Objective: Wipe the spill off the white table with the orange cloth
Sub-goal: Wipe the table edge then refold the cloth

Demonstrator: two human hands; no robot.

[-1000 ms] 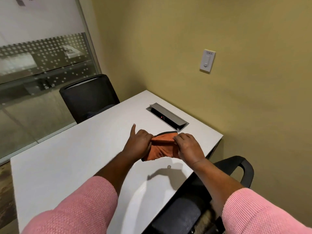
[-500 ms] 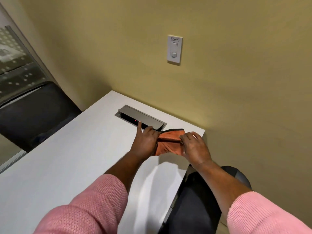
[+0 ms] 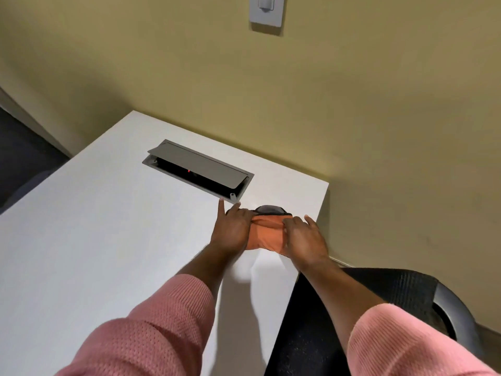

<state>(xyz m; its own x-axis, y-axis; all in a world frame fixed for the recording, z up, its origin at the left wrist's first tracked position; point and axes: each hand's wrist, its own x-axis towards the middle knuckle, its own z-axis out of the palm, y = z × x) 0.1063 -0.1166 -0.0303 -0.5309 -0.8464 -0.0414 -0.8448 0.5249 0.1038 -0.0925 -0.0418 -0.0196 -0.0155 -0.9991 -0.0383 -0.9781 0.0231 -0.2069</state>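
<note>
The orange cloth [image 3: 264, 234], with a dark grey edge at its far side, is bunched between my two hands near the far right corner of the white table [image 3: 108, 226]. My left hand [image 3: 233, 229] grips its left end, index finger pointing toward the wall. My right hand [image 3: 305, 240] grips its right end. The cloth sits low over the table top; I cannot tell whether it touches. No spill shows on the visible table surface.
A grey cable box [image 3: 198, 170] with its lid raised is set into the table just beyond my left hand. A black chair [image 3: 393, 299] stands at the table's right edge. The yellow wall with a light switch [image 3: 267, 9] is close behind.
My hands have carried the cloth toward the table's far right corner and lowered it. My view has swung right and down, so the glass wall and far chair have left it.
</note>
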